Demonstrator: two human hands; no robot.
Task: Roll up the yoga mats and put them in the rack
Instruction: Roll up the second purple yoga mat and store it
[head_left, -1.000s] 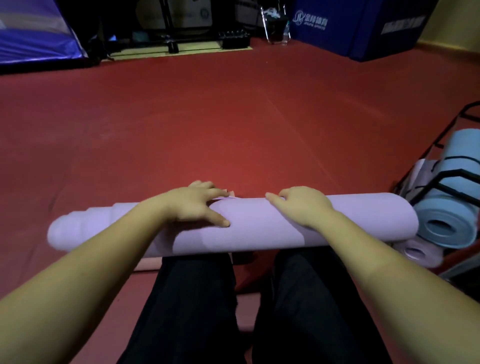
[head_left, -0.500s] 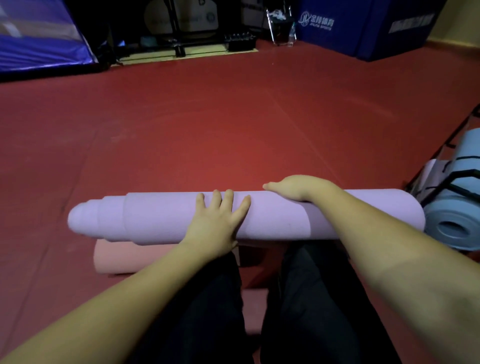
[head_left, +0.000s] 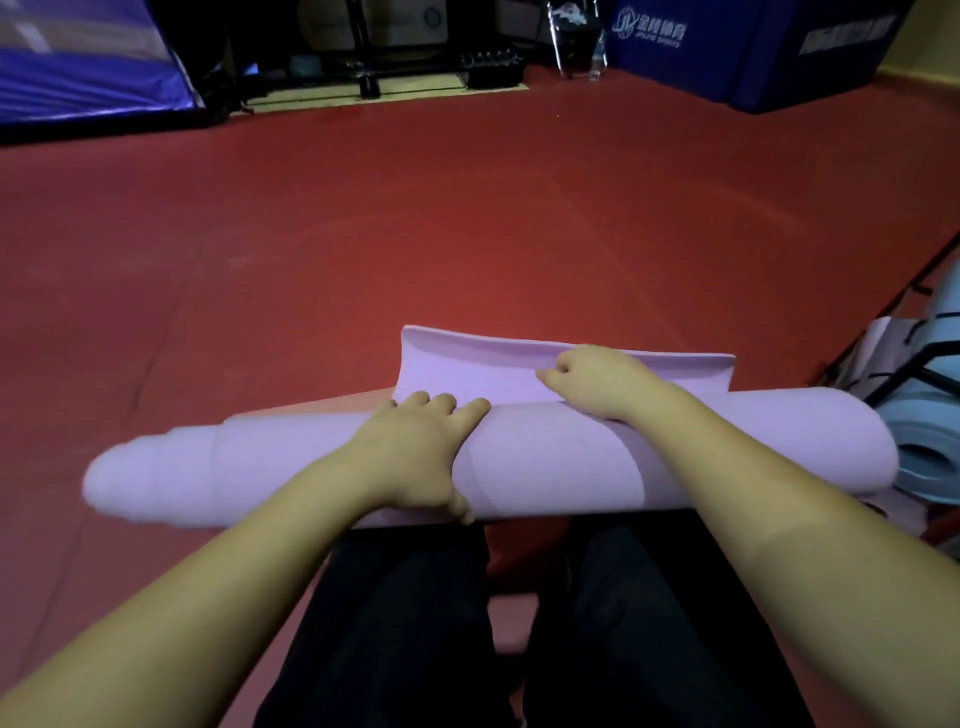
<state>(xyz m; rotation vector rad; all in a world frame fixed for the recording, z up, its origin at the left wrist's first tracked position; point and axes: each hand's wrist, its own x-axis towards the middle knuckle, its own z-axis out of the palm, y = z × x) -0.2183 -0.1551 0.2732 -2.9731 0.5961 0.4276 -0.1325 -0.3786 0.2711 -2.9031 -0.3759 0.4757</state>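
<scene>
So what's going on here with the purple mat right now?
A person is kneeling on the red floor, working on a rolled purple yoga mat that lies across in front of their knees. The left hand presses on the roll, while the right hand grips the loose end flap, which stands open. The roll's left end is uneven, stepped. The rack with rolled mats sits to the right.

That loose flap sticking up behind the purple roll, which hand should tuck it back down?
Right. The right hand already rests against the loose flap, fingers curled at it, while the left hand lies flat on the purple roll, steadying it. Likely easiest without regripping.
</scene>
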